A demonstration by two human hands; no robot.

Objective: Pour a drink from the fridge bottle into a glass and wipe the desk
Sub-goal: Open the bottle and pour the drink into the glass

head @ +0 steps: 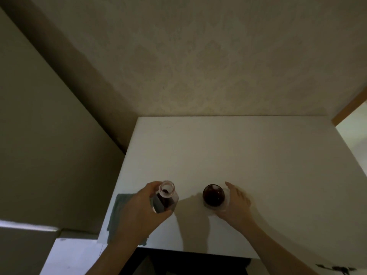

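Note:
A clear glass bottle (165,196) with dark red drink at its bottom stands upright and uncapped above the white desk (228,151). My left hand (139,207) is wrapped around its body. To the right, a glass (214,196) full of dark red drink rests on the desk. My right hand (235,203) cups its right side with fingers spread; whether it grips the glass is unclear. A grey-blue cloth (117,213) lies at the desk's left front corner, partly hidden under my left forearm.
A patterned wall (198,66) rises right behind the desk. A tall plain panel (39,135) stands to the left. A doorway with wooden trim (349,110) opens at the right. The desk's front edge lies just below my wrists.

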